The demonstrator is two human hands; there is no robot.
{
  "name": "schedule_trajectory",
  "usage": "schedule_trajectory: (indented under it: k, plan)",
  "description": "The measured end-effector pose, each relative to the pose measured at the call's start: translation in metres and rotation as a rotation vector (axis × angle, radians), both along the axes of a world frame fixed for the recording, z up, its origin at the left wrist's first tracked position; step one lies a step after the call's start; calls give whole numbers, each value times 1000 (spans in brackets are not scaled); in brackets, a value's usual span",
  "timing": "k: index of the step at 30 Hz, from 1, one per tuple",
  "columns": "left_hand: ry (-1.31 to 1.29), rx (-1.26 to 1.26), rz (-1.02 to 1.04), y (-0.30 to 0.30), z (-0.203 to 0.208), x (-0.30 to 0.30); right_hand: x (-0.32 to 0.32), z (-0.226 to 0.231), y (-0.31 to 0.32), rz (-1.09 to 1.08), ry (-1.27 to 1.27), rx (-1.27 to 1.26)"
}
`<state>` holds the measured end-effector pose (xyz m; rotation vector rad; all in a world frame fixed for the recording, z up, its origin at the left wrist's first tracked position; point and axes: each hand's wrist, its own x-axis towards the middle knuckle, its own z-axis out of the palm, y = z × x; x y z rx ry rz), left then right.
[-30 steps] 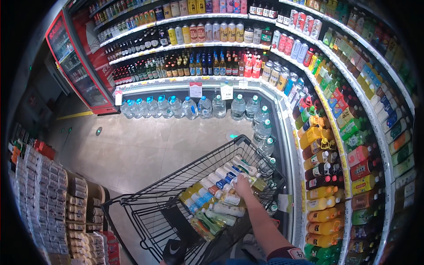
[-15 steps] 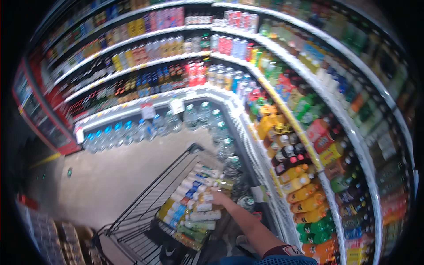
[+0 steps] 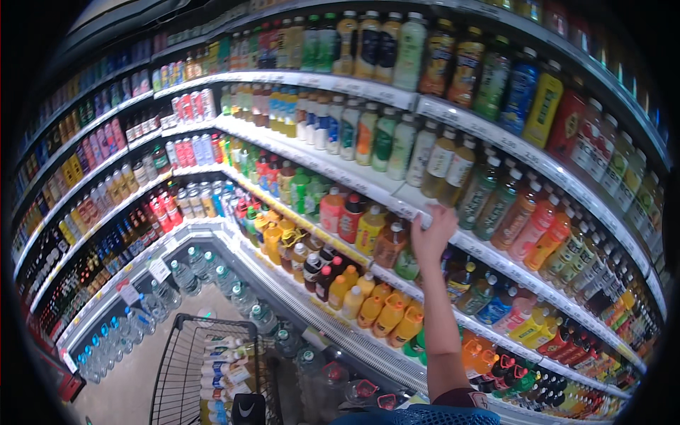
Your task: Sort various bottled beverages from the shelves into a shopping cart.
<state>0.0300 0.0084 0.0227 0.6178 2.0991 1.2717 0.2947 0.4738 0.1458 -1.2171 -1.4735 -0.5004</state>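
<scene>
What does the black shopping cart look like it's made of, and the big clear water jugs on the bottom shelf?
Black shopping cart: apparently metal wire with a dark coating, seen in its thin open grid. Clear water jugs: likely transparent plastic, glossy, see-through walls with blue caps.

A single head-worn fisheye view looks forward and slightly down at long white drink shelves [image 3: 368,185] stocked with coloured bottles, close enough that they fill the picture from 9 to 3 o'clock and curve at the rim. A black wire shopping cart [image 3: 185,368] sits low at 7 o'clock, with the wearer's forearm rising from 6 o'clock.
</scene>
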Motion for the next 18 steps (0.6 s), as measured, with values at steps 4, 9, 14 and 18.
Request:
schedule_trajectory:
  k: [4, 9, 14, 18]
  plan:
    - [176, -325, -125, 37, 17, 32, 79, 76, 28, -376, -59, 205]
    - [212, -297, -169, 55, 2, 67, 126, 106, 62, -525, -192, -32]
    - [220, -12, -141, 61, 0, 95, 117, 87, 56, -342, -124, 168]
    - [210, 3, -145, 57, -28, 97, 115, 45, 55, 221, 184, 533]
